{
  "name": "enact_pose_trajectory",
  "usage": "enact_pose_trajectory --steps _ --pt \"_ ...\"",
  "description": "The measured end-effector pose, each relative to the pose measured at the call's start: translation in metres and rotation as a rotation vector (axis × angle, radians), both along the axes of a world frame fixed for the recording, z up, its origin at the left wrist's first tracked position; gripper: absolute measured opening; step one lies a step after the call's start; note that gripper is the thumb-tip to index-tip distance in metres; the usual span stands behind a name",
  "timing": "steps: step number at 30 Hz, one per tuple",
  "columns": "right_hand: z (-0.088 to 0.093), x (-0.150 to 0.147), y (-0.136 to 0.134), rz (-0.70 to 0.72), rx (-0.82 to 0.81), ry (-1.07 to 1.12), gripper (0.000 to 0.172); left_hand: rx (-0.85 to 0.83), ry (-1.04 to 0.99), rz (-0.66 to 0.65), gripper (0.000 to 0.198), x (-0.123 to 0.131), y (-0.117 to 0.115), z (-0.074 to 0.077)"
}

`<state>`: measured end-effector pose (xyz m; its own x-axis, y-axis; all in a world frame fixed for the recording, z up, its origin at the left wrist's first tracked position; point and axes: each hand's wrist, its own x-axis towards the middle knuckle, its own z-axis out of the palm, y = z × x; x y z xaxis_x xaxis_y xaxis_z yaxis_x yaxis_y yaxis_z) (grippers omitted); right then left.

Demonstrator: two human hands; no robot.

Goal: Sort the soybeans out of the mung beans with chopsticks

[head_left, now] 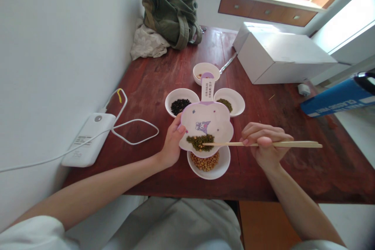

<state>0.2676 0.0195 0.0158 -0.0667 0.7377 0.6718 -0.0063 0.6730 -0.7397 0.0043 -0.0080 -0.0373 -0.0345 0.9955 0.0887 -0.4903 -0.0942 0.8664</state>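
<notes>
While viewed from head cam, looking fwd & down, scene centres on 4 small white bowls & 1 plate on a dark red wooden table (295,172). Far bowl (197,71) holds a few reddish beans, partly hidden by the plate's tab. L bowl (172,99) holds black beans. R bowl (236,103) holds a small heap of green beans. Near bowl (223,168) holds yellow soybeans, approx. full at centre. Scalloped white plate (205,123) w/ cartoon print sits over the bowls, its edge overlapping L, R & near ones; heap of green mung beans (200,142) lies on its near side. Plate's long tab w/ printed label points away from person, ending over far bowl. L hand (172,142) grips plate's left rim, fingers closed on it. R hand (265,144) holds bamboo chopsticks (288,144), fingers closed round them. Chopsticks' long axis runs roughly level across frame, tips pointing to person's L & reaching into the mung beans on plate. Also on table: white power bank (88,140) w/ white cable (134,131) at L; white cardboard box (284,58) at far R. Beyond: green bag (172,13) on crumpled pale cloth (148,43); blue tube (336,97) at R edge.
</notes>
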Motion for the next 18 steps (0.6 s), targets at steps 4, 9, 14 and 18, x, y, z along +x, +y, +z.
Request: enact_pose_trajectory --steps 4,9,14,18 --pt "-0.0012 0.0014 0.0001 0.016 0.014 -0.026 0.05 0.016 0.01 0.0 0.07 -0.0004 0.0006 -0.0022" --pt "-0.0044 0.0045 -0.0001 0.044 -0.023 -0.031 0.048 0.02 0.012 -0.004 0.069 -0.001 0.0001 -0.0017" --pt "-0.0075 0.0047 0.0011 0.081 -0.121 -0.012 0.052 0.007 0.008 -0.011 0.07 -0.0011 -0.0006 -0.0004" --pt "-0.0081 0.0033 0.0018 0.094 -0.178 0.009 0.057 0.007 0.023 -0.008 0.072 -0.0013 -0.0002 -0.0008"
